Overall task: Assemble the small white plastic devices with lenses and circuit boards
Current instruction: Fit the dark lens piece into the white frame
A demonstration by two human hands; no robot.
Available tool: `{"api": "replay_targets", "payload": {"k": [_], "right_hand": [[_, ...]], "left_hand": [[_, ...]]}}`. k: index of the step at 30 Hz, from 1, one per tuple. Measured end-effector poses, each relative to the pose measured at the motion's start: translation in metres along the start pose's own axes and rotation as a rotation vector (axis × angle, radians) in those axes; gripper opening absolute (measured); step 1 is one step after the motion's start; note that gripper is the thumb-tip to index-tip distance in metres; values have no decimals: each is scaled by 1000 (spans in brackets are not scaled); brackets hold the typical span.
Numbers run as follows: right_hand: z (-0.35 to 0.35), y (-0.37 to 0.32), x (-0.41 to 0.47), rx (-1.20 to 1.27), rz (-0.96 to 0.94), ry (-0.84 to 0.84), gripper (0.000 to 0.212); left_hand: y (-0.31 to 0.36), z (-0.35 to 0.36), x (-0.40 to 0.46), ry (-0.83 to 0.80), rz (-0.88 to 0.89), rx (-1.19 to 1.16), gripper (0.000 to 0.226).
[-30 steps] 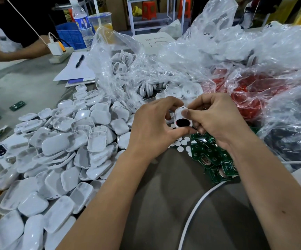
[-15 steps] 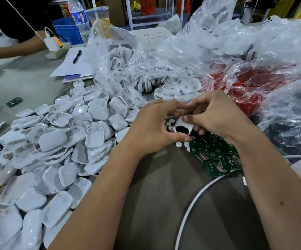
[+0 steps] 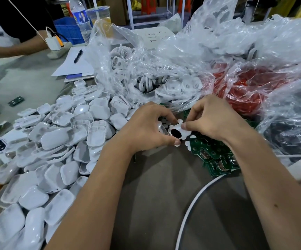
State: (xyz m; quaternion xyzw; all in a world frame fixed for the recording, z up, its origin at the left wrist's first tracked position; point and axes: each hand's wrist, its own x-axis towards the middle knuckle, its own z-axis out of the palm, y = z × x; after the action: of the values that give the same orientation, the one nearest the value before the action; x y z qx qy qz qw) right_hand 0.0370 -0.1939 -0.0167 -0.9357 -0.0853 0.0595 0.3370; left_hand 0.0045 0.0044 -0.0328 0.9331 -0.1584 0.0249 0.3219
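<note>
Both hands, left hand (image 3: 146,129) and right hand (image 3: 212,120), pinch one white device (image 3: 177,132) between shell pile (image 3: 59,141) at left and green boards (image 3: 216,157) at right; bare surface (image 3: 155,204) lies near.

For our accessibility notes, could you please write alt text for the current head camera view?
Two hands meet over a grey table: the left hand and right hand together hold a small white plastic piece with a dark oval opening. A heap of white shells lies to the left, green circuit boards to the right, and clear plastic bags behind.
</note>
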Motion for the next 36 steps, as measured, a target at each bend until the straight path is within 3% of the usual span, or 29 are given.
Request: {"api": "replay_targets", "payload": {"k": [10, 24, 27, 30, 32, 34, 36], "right_hand": [[-1, 5, 2, 26, -30, -30, 14], [2, 4, 1, 100, -27, 14, 22], [2, 5, 2, 249, -81, 126, 37], [0, -3, 0, 444, -92, 31, 75], [0, -8, -1, 637, -64, -78, 65], [0, -10, -2, 794, -54, -124, 36], [0, -10, -2, 817, -64, -139, 27]], "left_hand": [[3, -1, 0, -14, -39, -55, 37], [5, 1, 1, 10, -24, -40, 39], [4, 1, -1, 54, -16, -70, 42], [6, 1, -1, 183, -27, -171, 38], [11, 3, 1, 276, -40, -261, 35], [16, 5, 2, 330, -43, -331, 31], [19, 7, 1, 341, -47, -387, 30]]}}
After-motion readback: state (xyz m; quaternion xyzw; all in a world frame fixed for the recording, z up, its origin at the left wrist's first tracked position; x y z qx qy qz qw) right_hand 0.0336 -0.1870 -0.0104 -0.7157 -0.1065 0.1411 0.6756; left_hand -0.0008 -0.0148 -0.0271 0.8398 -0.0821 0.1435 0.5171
